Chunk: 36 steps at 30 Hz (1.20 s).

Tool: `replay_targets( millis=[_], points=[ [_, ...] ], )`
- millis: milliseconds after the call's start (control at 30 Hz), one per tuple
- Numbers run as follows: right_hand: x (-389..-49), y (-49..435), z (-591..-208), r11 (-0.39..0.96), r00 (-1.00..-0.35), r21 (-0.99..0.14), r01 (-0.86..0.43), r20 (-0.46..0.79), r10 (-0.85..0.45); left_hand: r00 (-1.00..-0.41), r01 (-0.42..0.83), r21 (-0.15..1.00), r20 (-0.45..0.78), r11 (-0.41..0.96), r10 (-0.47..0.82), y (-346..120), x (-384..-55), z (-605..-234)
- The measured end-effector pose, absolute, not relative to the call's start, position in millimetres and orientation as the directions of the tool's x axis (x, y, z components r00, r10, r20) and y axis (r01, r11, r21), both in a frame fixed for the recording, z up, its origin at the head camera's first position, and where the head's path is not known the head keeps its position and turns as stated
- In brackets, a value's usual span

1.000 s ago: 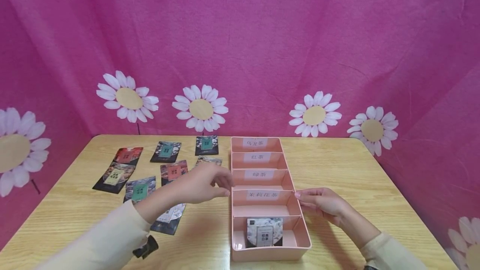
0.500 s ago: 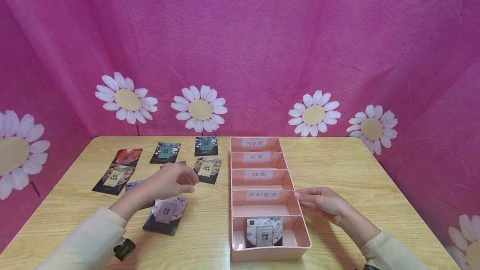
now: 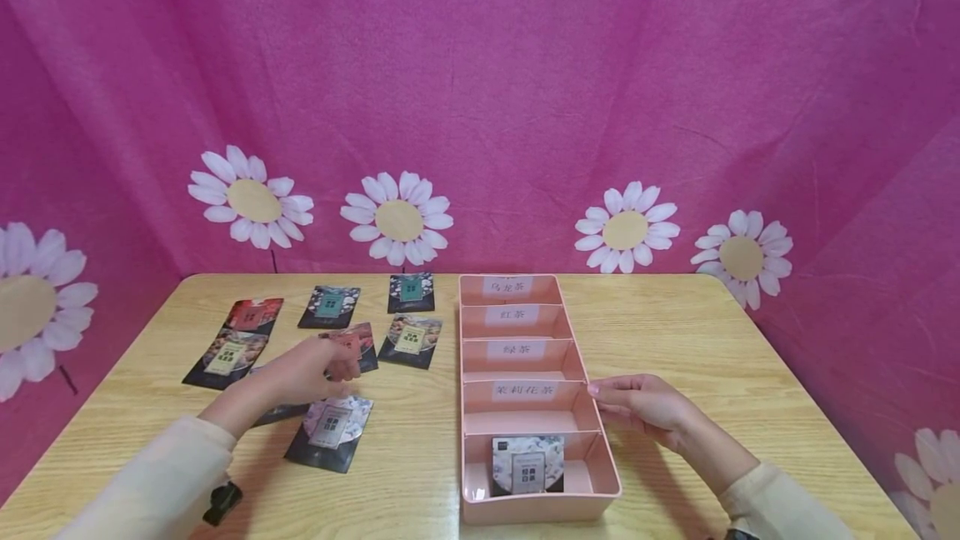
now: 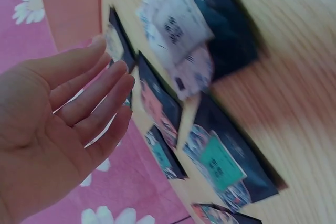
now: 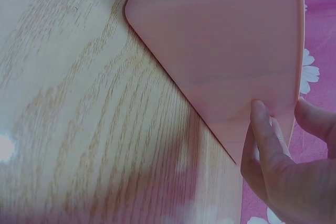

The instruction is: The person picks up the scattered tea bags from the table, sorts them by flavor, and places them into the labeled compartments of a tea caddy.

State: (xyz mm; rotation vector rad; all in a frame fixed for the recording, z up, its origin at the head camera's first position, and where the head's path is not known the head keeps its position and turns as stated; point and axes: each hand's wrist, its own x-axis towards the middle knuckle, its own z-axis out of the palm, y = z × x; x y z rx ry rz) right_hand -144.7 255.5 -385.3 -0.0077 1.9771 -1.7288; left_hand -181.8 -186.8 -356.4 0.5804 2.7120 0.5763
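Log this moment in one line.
left hand: empty, over loose packets | right hand: touching pink box | one packet: inside front compartment

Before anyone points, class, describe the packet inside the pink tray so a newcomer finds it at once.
On the wooden table stands a long pink tray divided in five. Its nearest compartment holds a packet with a pale front. It is the only packet seen in the tray.

The left hand [image 3: 300, 375] covers most of a packet [image 3: 282, 415] back from its fingers [image 3: 343, 367] and part of the red-labelled packet [image 3: 367, 354] beyond them. In the left wrist view, the white-labelled packet [image 4: 181, 27] past them blurs. Above the right hand's fingers [image 5: 265, 129], the picture's edge crops the pink box [image 5: 226, 40].
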Motion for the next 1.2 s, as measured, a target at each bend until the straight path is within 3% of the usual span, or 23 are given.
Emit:
replay_targets(
  millis=[500, 1200],
  points=[
    [-146, 253, -384, 0.187, -0.872, -0.926, 0.329, -0.374, -0.317, -0.879, 0.253, 0.357, -0.304, 0.899, 0.368, -206, -186, -373],
    [-144, 254, -384, 0.154, -0.871, -0.933, 0.326, -0.36, -0.334, -0.871, 0.258, 0.376, -0.309, 0.89, 0.383, -205, -183, -382]
  ],
)
